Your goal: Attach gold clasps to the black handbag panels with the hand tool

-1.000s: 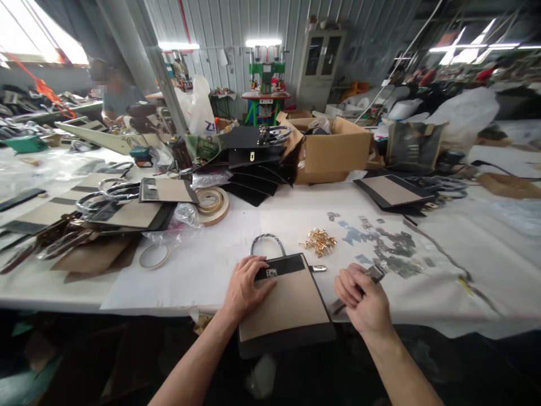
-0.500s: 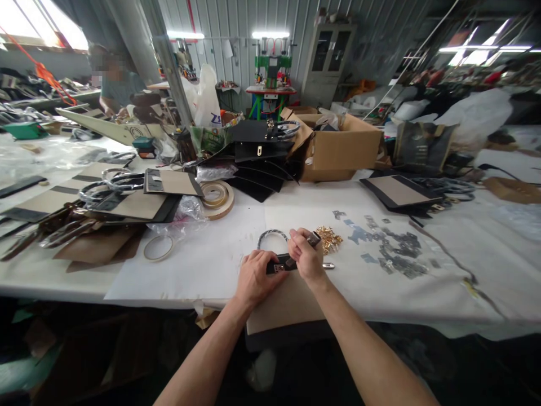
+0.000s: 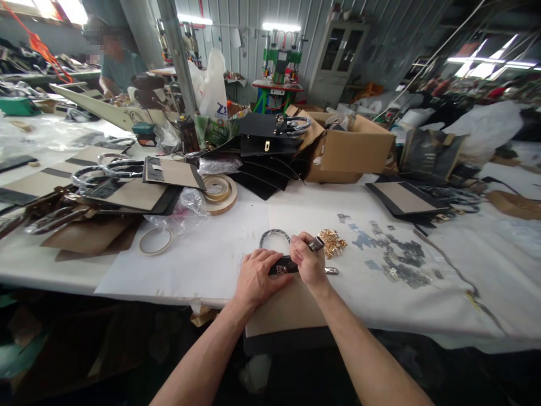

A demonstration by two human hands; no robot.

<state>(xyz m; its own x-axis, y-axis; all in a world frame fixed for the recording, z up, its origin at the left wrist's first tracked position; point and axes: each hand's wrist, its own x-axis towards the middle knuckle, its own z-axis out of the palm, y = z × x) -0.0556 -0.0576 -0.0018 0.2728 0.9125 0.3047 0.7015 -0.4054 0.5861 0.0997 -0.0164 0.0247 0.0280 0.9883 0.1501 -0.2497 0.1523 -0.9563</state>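
Observation:
My left hand (image 3: 257, 276) lies flat with its fingers stretched over a black bag panel (image 3: 276, 266), the thumb beside a small metal fitting (image 3: 282, 270). The panel's beige backing (image 3: 287, 313) reaches over the table's front edge. Closed in a fist, my right hand (image 3: 307, 262) grips a short dark tool with a shiny end (image 3: 316, 243) above the panel; its lower part is hidden by the hand. Behind the hands stands a wrapped ring-shaped handle (image 3: 267, 234). A metal strip (image 3: 332, 270) sticks out to the right of my right hand.
Beside my right hand is a heap of gold-coloured fittings (image 3: 332, 243), then scattered metal plates (image 3: 399, 254). Tape rolls (image 3: 230, 197) and stacked bag pieces (image 3: 139, 194) lie left. A cardboard box (image 3: 355, 155) and black bag (image 3: 262, 138) stand behind. A person (image 3: 118, 62) sits far left.
The view has shifted slightly, so the background appears moved. Both hands keep nearly the same place on the panel, the tool still in my right hand.

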